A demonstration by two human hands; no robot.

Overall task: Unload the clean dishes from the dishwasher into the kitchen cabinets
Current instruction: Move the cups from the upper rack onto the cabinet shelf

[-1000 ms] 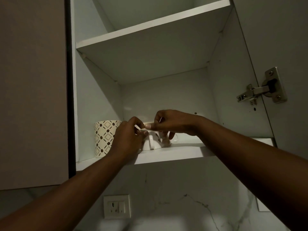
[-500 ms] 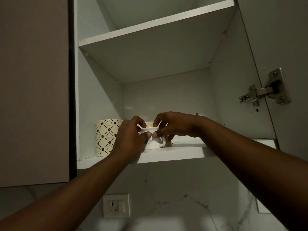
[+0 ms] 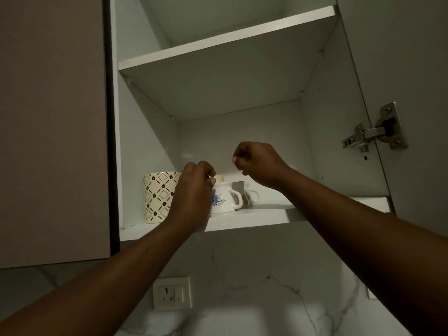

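- The left hand (image 3: 194, 190) hides the left side of the white floral cup (image 3: 224, 200).
- A third cup (image 3: 251, 194) behind it is mostly hidden; its pattern is unreadable.
- Both forearms are cut off by the bottom edge.

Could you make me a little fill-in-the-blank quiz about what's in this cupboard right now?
1. The patterned cup stands to the ____ of the white mug.
2. The flower on the white mug is ____.
3. The ____ hand hangs above the mugs, holding nothing.
4. The mugs stand on the ____ shelf.

Missing: left; blue; right; lower
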